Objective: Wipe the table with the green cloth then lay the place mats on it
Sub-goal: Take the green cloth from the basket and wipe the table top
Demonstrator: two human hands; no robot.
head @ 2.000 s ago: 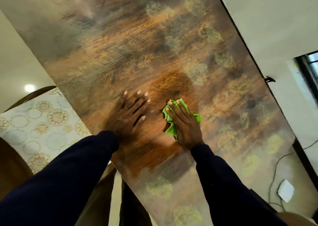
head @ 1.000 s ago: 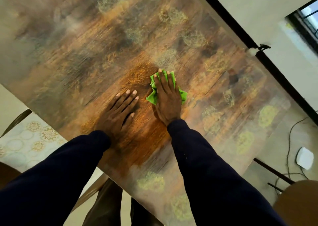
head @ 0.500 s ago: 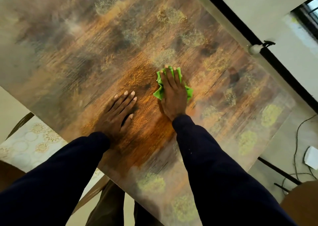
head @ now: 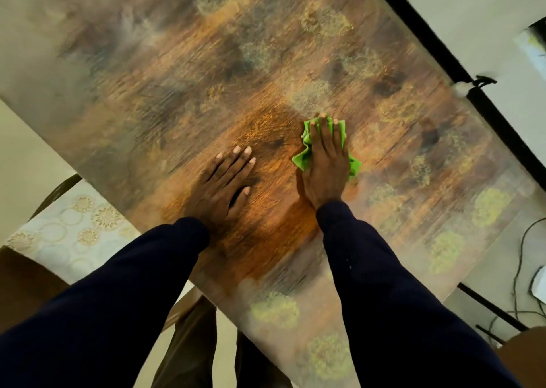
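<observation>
A glossy brown wood-grain table (head: pixel 206 77) fills most of the view. The green cloth (head: pixel 304 154) lies bunched on it near the middle. My right hand (head: pixel 325 163) presses flat on the cloth with straight fingers, covering most of it. My left hand (head: pixel 224 183) rests flat on the bare tabletop just left of the cloth, fingers spread. A pale place mat (head: pixel 68 234) with gold circle patterns lies on a chair at the lower left, off the table.
The table's far edge runs along a black strip (head: pixel 443 59) by the white wall at upper right. Cables and a white box (head: pixel 539 284) lie on the floor at the right. A brown chair (head: pixel 23 287) stands at the lower left.
My right hand has pushed the green cloth away from me and to the right across the table. My left hand has stayed flat in place. The view has shifted.
</observation>
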